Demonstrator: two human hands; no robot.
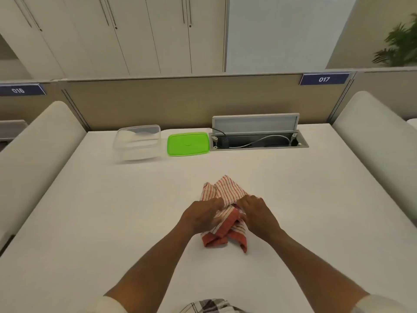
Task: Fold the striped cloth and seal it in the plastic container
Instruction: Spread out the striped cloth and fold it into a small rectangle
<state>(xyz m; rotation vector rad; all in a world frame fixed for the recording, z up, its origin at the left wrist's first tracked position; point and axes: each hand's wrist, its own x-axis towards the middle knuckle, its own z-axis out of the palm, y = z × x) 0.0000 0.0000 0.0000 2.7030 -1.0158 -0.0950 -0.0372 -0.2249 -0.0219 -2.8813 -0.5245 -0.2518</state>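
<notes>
Gripping the bunched striped cloth (225, 208), left hand (200, 216) and right hand (259, 214) were closed on soft, limp fabric; corners judged best holds.

table (112, 222) bare both sides | far edge: container (137, 141), lid (188, 144)

Bare forearms — white short sleeves, checked garment (209, 306).
</notes>
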